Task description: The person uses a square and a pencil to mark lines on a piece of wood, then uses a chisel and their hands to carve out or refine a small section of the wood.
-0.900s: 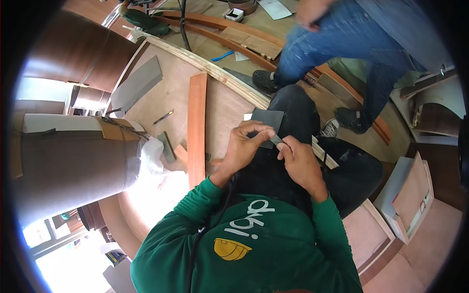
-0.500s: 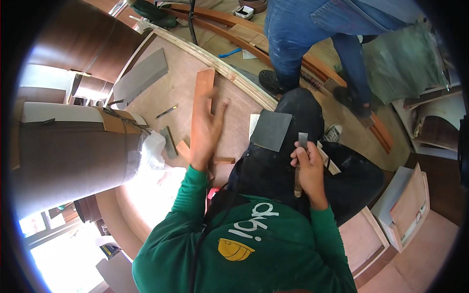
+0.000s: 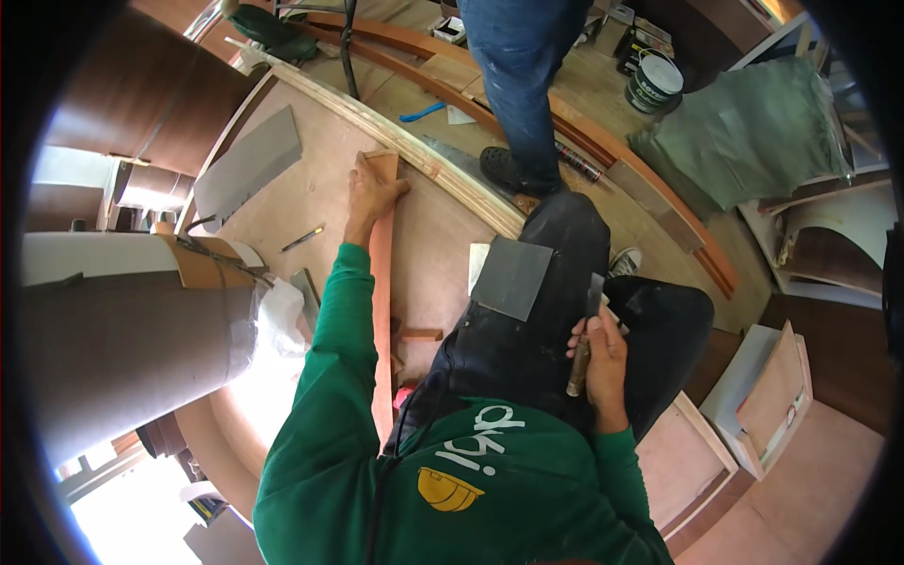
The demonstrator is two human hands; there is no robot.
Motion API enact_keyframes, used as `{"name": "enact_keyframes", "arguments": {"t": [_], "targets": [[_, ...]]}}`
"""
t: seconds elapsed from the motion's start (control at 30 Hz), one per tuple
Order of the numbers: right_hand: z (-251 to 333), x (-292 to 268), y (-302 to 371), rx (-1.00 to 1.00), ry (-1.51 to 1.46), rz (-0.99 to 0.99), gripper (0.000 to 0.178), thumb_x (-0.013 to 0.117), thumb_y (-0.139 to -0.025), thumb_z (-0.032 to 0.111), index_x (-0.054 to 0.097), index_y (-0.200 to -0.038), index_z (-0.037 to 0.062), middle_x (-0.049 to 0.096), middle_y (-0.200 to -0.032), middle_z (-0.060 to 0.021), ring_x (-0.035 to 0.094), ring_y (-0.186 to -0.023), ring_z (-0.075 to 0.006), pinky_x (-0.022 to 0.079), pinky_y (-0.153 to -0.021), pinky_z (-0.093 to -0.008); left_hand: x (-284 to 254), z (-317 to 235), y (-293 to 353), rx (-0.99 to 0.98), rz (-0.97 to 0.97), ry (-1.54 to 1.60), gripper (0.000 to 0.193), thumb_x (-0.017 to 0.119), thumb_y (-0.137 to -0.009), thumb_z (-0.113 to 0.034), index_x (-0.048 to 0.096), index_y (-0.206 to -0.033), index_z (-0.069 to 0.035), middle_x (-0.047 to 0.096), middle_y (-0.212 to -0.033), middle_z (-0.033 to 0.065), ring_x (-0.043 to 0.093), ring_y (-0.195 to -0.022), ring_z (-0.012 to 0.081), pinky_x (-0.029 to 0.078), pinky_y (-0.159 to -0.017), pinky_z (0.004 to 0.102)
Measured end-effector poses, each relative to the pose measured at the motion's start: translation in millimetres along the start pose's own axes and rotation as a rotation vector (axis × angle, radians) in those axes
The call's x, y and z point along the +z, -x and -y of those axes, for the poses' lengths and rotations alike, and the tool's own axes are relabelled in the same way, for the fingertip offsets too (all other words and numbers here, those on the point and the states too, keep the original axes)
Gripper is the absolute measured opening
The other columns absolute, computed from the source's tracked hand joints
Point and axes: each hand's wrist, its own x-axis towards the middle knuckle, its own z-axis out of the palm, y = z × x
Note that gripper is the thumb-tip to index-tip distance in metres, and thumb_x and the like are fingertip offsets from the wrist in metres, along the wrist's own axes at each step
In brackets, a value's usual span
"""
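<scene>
My left hand is closed around the far end of a long reddish wooden strip, which lies lengthwise on the plywood panel to my left. Its fingers bend over one edge and the thumb rests across the other; my sleeve covers part of the strip. In my right hand, over my lap, is a chisel with a worn wooden handle and a flat metal blade pointing away from me. A dark grey sheet of sandpaper lies on my thigh, between the two hands.
A pencil, a grey flat sheet and a small wood block lie on the panel. Large wrapped rolls stand at left. Beyond the panel's edge, a person's jeans-clad leg stands near curved wooden strips and a paint bucket.
My left hand has moved to the strip's far end and closed on it. The chisel has turned slightly in my right hand. The standing person has shifted left and away.
</scene>
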Motion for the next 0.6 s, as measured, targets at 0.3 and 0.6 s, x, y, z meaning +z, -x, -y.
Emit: {"name": "enact_keyframes", "arguments": {"t": [0.3, 0.6], "targets": [[69, 4, -48, -0.148, 0.29, 0.016, 0.045, 0.066, -0.107, 0.021, 0.061, -0.146, -0.0015, 0.063, -0.102, -0.002, 0.061, -0.083, -0.009, 0.054, -0.073, -0.026, -28, -29, 43, 0.084, 0.033, 0.271, 0.138, 0.096, -0.071, -0.053, 0.017, -0.166, 0.01, 0.044, -0.156, 0.0368, 0.045, -0.148, 0.0444, 0.042, -0.122, 0.0447], [114, 58, -65, -0.242, 0.2, 0.236, 0.037, 0.07, -0.105, 0.017, 0.062, -0.136, -0.0023, 0.064, -0.099, -0.0009, 0.06, -0.075, -0.0064, 0.052, -0.067, -0.0243, -75, -44, 81, 0.096, 0.468, 0.931, 0.064, 0.075, -0.103, -0.031, 0.051, -0.152, 0.003, 0.066, -0.139, 0.0136, 0.063, -0.129, 0.0201, 0.051, -0.11, 0.033]]}}
